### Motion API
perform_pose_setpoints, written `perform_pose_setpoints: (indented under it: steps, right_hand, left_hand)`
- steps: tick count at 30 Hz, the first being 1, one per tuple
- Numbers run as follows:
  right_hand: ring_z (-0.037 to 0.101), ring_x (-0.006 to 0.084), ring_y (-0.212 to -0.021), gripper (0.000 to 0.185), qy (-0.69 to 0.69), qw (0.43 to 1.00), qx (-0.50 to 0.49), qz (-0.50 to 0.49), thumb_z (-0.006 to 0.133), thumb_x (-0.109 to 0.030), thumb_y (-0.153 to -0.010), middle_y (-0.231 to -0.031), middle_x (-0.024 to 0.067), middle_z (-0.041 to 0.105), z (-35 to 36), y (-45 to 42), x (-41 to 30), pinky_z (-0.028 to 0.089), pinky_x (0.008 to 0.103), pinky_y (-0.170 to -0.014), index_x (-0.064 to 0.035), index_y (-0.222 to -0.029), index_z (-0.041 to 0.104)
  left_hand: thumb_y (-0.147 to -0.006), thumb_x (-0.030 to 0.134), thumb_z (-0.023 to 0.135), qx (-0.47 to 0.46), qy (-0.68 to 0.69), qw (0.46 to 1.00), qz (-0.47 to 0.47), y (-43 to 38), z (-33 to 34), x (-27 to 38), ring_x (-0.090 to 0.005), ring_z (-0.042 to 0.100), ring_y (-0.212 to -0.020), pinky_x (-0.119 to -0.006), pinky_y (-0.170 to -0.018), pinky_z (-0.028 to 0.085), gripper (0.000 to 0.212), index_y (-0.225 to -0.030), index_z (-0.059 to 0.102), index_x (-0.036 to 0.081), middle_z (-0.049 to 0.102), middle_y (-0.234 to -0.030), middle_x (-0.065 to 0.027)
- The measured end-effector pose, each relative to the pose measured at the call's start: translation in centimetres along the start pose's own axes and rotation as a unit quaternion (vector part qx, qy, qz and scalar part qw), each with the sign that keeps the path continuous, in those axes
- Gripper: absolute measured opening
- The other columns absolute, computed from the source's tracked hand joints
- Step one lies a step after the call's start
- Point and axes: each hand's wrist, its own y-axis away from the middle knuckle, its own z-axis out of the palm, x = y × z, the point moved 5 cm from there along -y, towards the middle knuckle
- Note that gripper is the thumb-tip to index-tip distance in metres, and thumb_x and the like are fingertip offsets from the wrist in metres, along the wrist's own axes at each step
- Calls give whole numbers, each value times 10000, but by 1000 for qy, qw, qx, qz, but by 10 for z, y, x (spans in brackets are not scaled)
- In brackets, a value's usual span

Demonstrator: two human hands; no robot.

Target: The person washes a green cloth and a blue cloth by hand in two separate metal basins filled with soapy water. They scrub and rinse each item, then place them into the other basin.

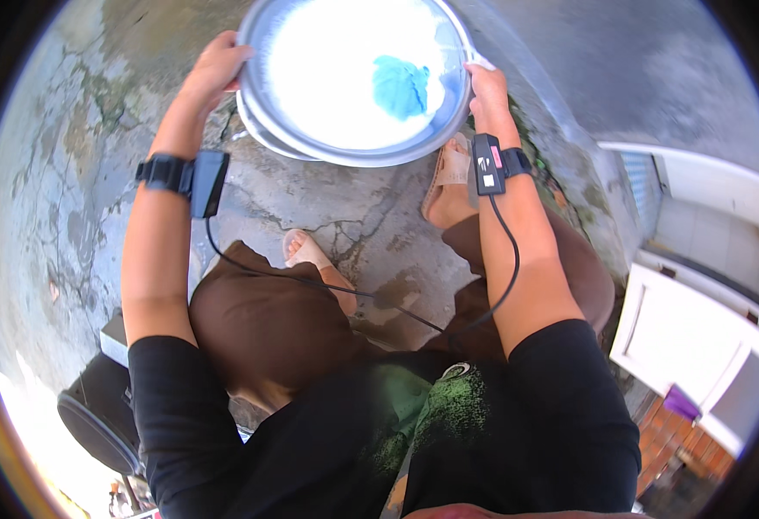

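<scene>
A round metal basin (379,157) is out in front of me at the top of the view, its far edge cut off. My left hand (219,68) grips its left rim, and my right hand (488,89) grips the right rim. Bright white contents, perhaps suds, fill most of the basin; glare hides their detail. A crumpled light-blue thing (400,87), perhaps a cloth, lies in the white towards the right. Below the basin's lower left edge shows a second metal rim (264,135). Fingers under the rims are partly hidden.
Cracked, stained concrete floor (379,259) spreads around my sandalled feet. A black cable (347,289) runs between the devices on my wrists, across my lap. White cabinet-like panels (684,324) and red brick (668,431) are at right. A dark rounded object (97,415) stands at lower left.
</scene>
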Motion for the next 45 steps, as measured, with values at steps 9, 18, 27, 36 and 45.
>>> perform_pose_setpoints:
  steps: [9,18,27,36,45]
  right_hand:
    - [665,313,-823,271,406,905,120,42,625,-177,-705,-864,192,680,-209,8,127,502,392,-703,17,-885,683]
    - [650,356,-864,348,361,905,179,133,599,-199,-729,-932,204,670,-347,58,214,496,419,-727,-18,-1021,656]
    - [521,335,-1084,482,496,837,155,-172,675,-253,-694,-1092,159,605,-341,104,201,405,443,-925,-98,-1144,594]
    - [615,308,-970,539,299,954,-31,27,698,-325,-716,-1030,203,631,-320,132,216,472,378,-851,-41,-1157,576]
    - [599,167,-897,354,-73,993,-56,69,620,-62,-791,-991,86,638,-315,151,128,478,292,-787,11,-1135,580]
  left_hand:
    - [-778,111,492,-81,-196,977,-13,21,179,20,-367,663,-796,-419,-597,540,327,-1017,615,-76,648,-926,-260]
    - [-762,205,572,-104,-189,976,-41,48,360,-69,-379,577,-997,-424,-800,486,468,-1144,534,-61,572,-1097,-276]
    - [-757,160,564,2,-213,975,-60,123,424,-65,-420,459,-1157,-433,-994,377,633,-1322,370,-48,423,-1268,-275]
    - [-738,53,565,108,-309,939,110,169,445,-51,-432,400,-1182,-465,-1006,339,562,-1284,441,5,420,-1270,-244]
    - [-844,26,456,-185,342,888,-244,191,526,-42,-320,542,-1075,-462,-876,477,505,-1337,381,109,498,-1207,-159]
